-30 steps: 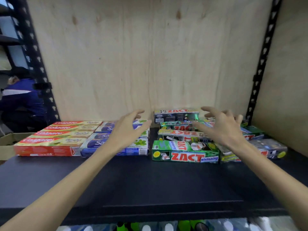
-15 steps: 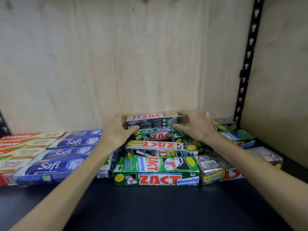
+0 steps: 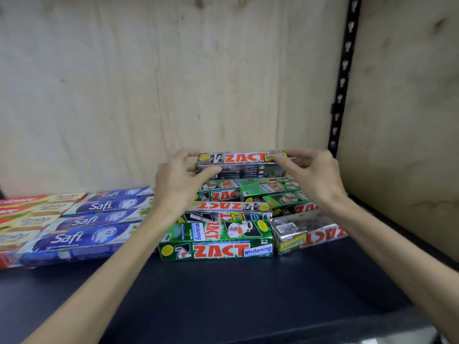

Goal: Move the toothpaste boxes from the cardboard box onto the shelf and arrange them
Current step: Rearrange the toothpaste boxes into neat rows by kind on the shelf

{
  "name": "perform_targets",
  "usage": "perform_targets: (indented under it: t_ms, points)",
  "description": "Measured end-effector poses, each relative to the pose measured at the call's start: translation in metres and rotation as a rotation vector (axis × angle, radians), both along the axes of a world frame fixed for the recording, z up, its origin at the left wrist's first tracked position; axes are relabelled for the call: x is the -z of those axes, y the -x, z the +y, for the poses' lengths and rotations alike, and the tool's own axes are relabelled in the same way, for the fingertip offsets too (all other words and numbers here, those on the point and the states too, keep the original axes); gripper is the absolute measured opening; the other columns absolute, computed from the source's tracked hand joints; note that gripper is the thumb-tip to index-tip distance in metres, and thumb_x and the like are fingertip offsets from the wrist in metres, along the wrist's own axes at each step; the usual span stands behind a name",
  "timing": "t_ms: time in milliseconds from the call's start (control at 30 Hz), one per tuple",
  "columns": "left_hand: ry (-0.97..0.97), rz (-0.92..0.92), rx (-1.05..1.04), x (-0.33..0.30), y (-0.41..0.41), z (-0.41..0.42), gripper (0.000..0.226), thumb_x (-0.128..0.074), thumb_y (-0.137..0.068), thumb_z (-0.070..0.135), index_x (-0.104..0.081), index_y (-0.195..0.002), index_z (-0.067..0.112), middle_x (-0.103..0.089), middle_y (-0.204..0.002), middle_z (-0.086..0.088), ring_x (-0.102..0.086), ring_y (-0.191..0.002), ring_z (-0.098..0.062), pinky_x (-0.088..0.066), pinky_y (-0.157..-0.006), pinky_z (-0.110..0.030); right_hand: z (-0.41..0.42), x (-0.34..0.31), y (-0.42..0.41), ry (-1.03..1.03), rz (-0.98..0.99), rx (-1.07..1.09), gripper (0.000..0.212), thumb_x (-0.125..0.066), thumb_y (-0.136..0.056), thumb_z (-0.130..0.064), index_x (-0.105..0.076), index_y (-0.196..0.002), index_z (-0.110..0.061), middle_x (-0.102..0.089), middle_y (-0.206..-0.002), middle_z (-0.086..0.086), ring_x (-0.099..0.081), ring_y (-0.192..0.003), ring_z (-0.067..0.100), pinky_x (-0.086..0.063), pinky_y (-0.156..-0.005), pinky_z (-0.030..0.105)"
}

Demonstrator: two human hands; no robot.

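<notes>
A silver ZACT Smokers toothpaste box [image 3: 242, 163] is held above the back of the ZACT pile. My left hand [image 3: 177, 180] grips its left end and my right hand [image 3: 314, 175] pinches its right end. Below it lie green ZACT boxes [image 3: 248, 191], another silver ZACT box [image 3: 227, 211] and, at the front, a green ZACT Whitening box [image 3: 216, 240]. A silver Smokers box [image 3: 305, 230] lies askew at the front right. All rest on the dark shelf [image 3: 223, 294]. The cardboard box is out of view.
Blue Safi boxes [image 3: 84, 224] lie in rows left of the ZACT pile, with red and cream boxes [image 3: 22, 217] at the far left. Plywood forms the back wall [image 3: 173, 83] and right side panel [image 3: 402, 120], with a black slotted upright [image 3: 342, 78] between them.
Both hands reached in from open air, took hold of the silver ZACT box at the back, and have lifted it slightly off the pile. The view moved closer.
</notes>
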State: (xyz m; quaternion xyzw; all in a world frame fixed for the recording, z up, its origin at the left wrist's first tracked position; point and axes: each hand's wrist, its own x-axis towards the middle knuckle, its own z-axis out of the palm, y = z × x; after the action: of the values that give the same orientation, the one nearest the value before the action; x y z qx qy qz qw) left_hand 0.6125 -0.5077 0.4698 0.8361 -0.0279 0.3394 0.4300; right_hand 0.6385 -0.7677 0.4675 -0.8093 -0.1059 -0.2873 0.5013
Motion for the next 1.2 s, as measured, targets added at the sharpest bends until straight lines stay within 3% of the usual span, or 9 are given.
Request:
perform_targets:
  t_ms: [133,233,333,467,567,700,800,867,1200]
  points:
    - [0.03,-0.009,0.05,0.007,0.029,-0.023,0.04,-0.081,-0.082,0.046,-0.064,-0.114,0.027,-0.07,-0.082,0.021,-0.069,-0.074,0.01,-0.055,-0.064,-0.013,-0.025,0.013,0.032,-0.103,0.053,0.03,0.037,-0.084,-0.079,-0.046,-0.077,-0.102,-0.018,-0.077,-0.085,-0.008,-0.071,-0.074,-0.003,-0.053,-0.063,0.013]
    - [0.065,-0.011,0.057,0.016,0.049,-0.038,0.036,-0.084,-0.083,0.038,-0.065,-0.108,0.021,-0.07,-0.079,0.019,-0.069,-0.073,0.01,-0.058,-0.07,-0.018,-0.043,0.028,0.053,-0.167,0.076,0.006,0.032,-0.089,-0.076,-0.035,-0.073,-0.096,-0.016,-0.077,-0.086,-0.001,-0.074,-0.074,0.006,-0.053,-0.055,0.015]
    - [0.098,0.02,0.097,0.021,0.059,-0.054,0.033,-0.087,-0.08,0.027,-0.065,-0.101,0.013,-0.069,-0.072,0.018,-0.068,-0.068,0.01,-0.054,-0.065,-0.012,-0.058,0.035,0.069,-0.15,0.048,0.044,0.033,-0.09,-0.074,-0.033,-0.073,-0.096,-0.015,-0.077,-0.087,0.0,-0.073,-0.075,0.005,-0.05,-0.058,0.01]
    - [0.112,0.048,0.128,0.021,0.055,-0.062,0.036,-0.091,-0.075,0.023,-0.064,-0.098,0.013,-0.076,-0.088,0.002,-0.074,-0.074,-0.002,-0.061,-0.071,-0.025,-0.069,0.033,0.072,-0.053,0.059,0.066,0.044,-0.09,-0.073,-0.034,-0.071,-0.11,-0.018,-0.074,-0.09,-0.003,-0.068,-0.075,0.001,-0.048,-0.06,0.007]
    - [0.083,0.074,0.137,0.026,0.049,-0.063,0.042,-0.091,-0.075,0.02,-0.061,-0.105,0.014,-0.074,-0.098,0.0,-0.072,-0.079,0.002,-0.059,-0.068,-0.018,-0.076,0.034,0.069,0.034,0.091,0.056,0.053,-0.091,-0.072,-0.036,-0.07,-0.117,-0.02,-0.072,-0.095,-0.007,-0.065,-0.079,0.002,-0.048,-0.063,0.01]
    - [0.003,0.12,0.13,0.027,0.043,-0.058,0.051,-0.088,-0.077,0.034,-0.063,-0.119,0.019,-0.069,-0.101,0.011,-0.067,-0.085,0.003,-0.052,-0.069,-0.008,-0.083,0.035,0.063,0.109,0.106,0.048,0.056,-0.089,-0.072,-0.042,-0.07,-0.121,-0.022,-0.071,-0.097,-0.011,-0.066,-0.084,0.004,-0.056,-0.079,0.026]
    - [-0.063,0.146,0.152,0.027,0.038,-0.057,0.063,-0.083,-0.081,0.039,-0.061,-0.136,0.015,-0.069,-0.111,0.007,-0.064,-0.091,0.003,-0.055,-0.08,-0.014,-0.086,0.032,0.058,0.223,0.076,0.069,0.054,-0.084,-0.074,-0.053,-0.071,-0.119,-0.026,-0.074,-0.103,-0.014,-0.064,-0.085,0.0,-0.049,-0.098,0.048]
    - [-0.107,0.152,0.164,0.027,0.037,-0.061,0.065,-0.082,-0.083,0.035,-0.06,-0.139,0.013,-0.065,-0.108,0.007,-0.061,-0.087,0.006,-0.052,-0.067,-0.006,-0.088,0.032,0.055,0.286,0.058,0.094,0.054,-0.081,-0.076,-0.054,-0.071,-0.121,-0.026,-0.075,-0.107,-0.012,-0.062,-0.082,-0.004,-0.043,-0.103,0.051]
    - [-0.108,0.023,0.123,0.029,0.054,-0.097,0.057,-0.092,-0.07,0.041,-0.071,-0.119,0.02,-0.066,-0.089,0.021,-0.062,-0.081,0.009,-0.045,-0.068,-0.002,-0.122,0.042,0.071,0.169,0.006,0.113,0.058,-0.087,-0.075,-0.039,-0.064,-0.128,-0.034,-0.073,-0.102,-0.011,-0.067,-0.098,0.01,-0.052,-0.096,0.046]
